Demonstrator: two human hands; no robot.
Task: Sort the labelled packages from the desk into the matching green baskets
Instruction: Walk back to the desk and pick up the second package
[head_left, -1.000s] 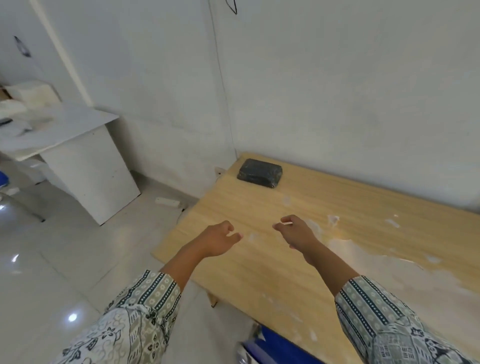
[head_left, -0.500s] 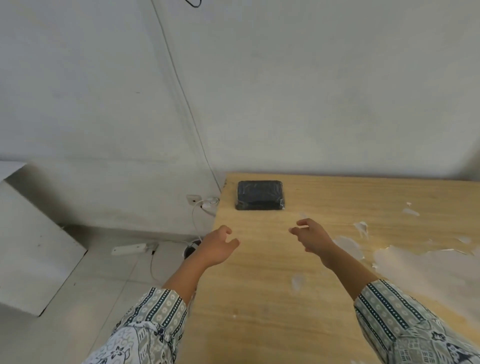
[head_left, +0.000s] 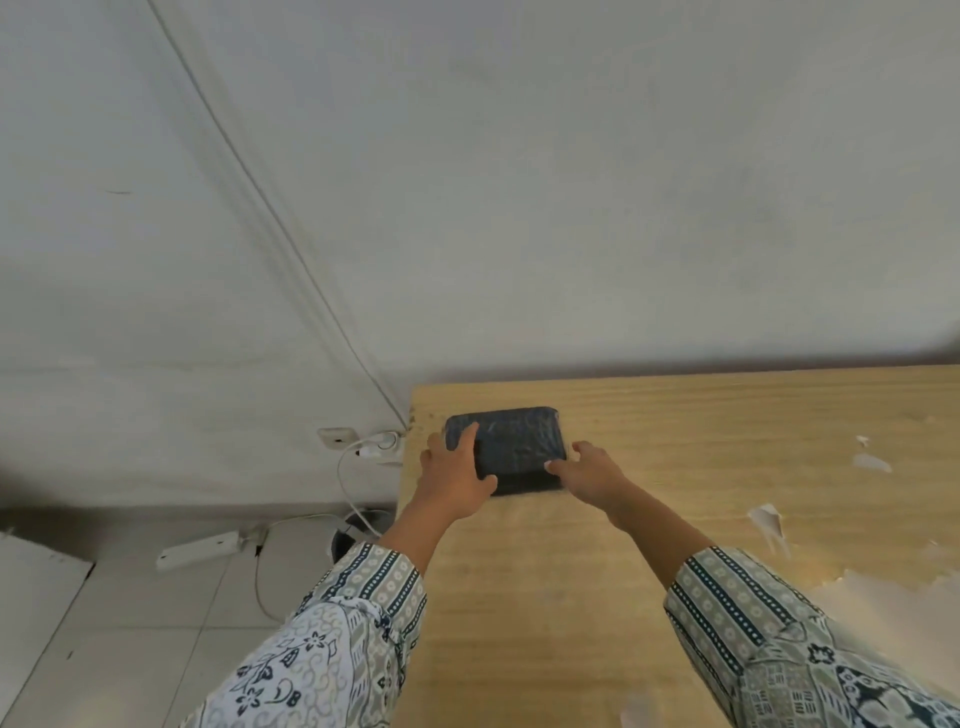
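Observation:
A black plastic-wrapped package (head_left: 519, 441) lies flat at the far left corner of the wooden desk (head_left: 691, 467), close to the wall. My left hand (head_left: 454, 480) clasps its left side, fingers over the top and thumb at the near edge. My right hand (head_left: 589, 473) holds its near right corner with the fingertips. The package rests on the desk surface. No label shows on it, and no green basket is in view.
The wall runs right behind the desk. Left of the desk, on the tiled floor, lie a white power strip (head_left: 200, 550) and loose cables under a wall socket (head_left: 336, 436). White peeled patches (head_left: 766, 519) mark the desk's right side.
My view has swung right and moved closer to the desk corner. Both hands have reached forward from mid-air and closed on the black package.

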